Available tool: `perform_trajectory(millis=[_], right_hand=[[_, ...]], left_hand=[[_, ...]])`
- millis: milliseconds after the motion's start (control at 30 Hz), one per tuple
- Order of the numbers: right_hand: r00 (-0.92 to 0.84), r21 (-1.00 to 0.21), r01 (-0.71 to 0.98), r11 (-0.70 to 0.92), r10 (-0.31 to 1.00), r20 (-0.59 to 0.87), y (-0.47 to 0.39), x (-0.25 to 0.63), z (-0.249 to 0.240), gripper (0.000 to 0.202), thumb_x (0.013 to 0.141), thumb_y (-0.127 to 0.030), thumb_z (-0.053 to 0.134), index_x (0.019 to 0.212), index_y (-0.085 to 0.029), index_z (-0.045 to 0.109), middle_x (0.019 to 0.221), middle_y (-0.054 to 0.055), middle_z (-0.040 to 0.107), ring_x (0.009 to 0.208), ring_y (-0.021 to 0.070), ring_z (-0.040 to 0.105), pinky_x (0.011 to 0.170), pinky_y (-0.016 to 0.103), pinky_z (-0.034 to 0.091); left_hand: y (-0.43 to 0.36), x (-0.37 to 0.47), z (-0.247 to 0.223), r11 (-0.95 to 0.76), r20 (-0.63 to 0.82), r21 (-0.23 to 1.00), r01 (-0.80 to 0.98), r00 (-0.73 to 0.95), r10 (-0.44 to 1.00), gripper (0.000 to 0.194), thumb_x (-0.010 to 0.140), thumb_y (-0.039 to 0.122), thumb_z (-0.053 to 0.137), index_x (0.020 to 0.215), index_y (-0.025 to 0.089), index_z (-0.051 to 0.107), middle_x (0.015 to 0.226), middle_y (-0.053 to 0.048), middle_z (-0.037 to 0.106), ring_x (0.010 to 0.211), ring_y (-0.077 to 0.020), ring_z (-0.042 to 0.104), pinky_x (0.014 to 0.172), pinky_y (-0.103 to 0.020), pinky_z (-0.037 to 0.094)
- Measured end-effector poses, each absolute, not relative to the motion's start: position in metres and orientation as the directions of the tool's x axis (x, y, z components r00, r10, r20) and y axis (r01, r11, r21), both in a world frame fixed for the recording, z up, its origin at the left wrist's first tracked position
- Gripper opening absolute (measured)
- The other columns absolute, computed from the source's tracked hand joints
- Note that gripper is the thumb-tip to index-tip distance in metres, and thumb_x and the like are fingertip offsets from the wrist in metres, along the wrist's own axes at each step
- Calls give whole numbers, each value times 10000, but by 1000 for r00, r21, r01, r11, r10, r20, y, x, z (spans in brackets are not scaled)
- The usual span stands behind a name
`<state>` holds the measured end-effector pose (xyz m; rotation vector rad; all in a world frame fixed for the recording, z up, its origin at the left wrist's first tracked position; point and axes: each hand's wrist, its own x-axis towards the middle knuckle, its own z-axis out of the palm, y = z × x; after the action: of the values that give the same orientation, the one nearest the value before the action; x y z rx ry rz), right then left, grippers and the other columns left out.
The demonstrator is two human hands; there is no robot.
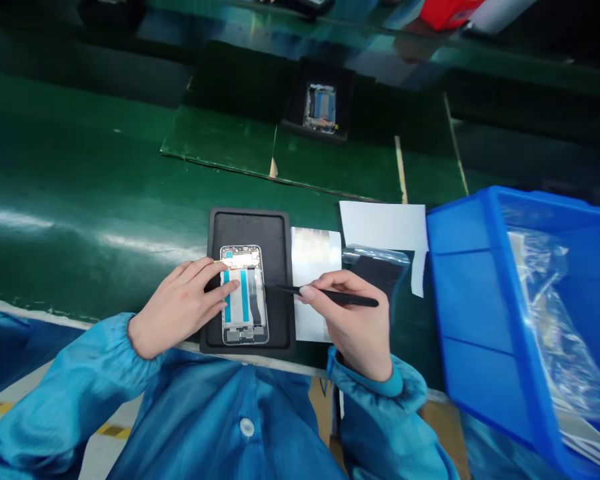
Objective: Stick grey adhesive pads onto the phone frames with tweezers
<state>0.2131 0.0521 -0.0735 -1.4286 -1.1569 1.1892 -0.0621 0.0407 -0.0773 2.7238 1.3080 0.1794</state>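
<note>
An opened phone (245, 300), its circuit board, blue strips and dark ribbon cable exposed, lies in a shallow black tray (285, 233). My left hand (187, 300) reaches in from the left with fingers stretched, the fingertips resting on the phone's upper and middle left part. In my right hand (353, 313) are slim black tweezers (357, 299), gripped like a pen. Their thin tip points left, over the tray just right of the phone; whether it touches anything I cannot tell.
Right of the tray lie a silvery-white sheet (310, 320), white paper (385, 223) and dark film (380, 270). A blue bin (480, 300) with clear plastic bags (565, 320) stands at the right. Farther back, another black tray (343, 123) bears a second opened phone (321, 108).
</note>
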Motion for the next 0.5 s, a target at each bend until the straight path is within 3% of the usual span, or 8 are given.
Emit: perform_trajectory(millis=[133,233,367,500], right_hand=[[162,-976,-169,-135,973,-163,24,243,-84,158,722,-340,854,775,-227,758,776,10,691,621,161,675,634,335,611],[238,-950,-290,-113,953,-186,0,270,-95,196,670,-360,880,742,-231,751,845,9,679,657,155,686,663,334,624],[407,-967,-238,-87,896,-180,-20,304,-107,253,608,-304,907,749,-223,713,854,7,690,697,163,700,741,358,636],[503,-982,-185,-33,855,-124,-28,323,-114,269,631,-304,890,817,-224,712,798,1,711,676,161,712,758,353,635]], left_hand=[[32,-65,-79,-609,74,122,783,605,793,399,956,299,546,1342,210,591,1361,-128,581,1258,-320,525,1000,-463,484],[36,-65,-74,-637,91,74,767,631,770,356,944,321,556,1273,216,643,1306,-129,621,1166,-327,579,931,-467,503],[71,-22,-56,-697,133,100,710,684,717,243,944,361,550,1078,241,712,1166,-90,680,1003,-299,631,817,-451,498],[115,79,-44,-738,92,242,630,742,664,243,944,353,563,1102,216,686,1124,-71,679,999,-266,616,837,-408,481]])
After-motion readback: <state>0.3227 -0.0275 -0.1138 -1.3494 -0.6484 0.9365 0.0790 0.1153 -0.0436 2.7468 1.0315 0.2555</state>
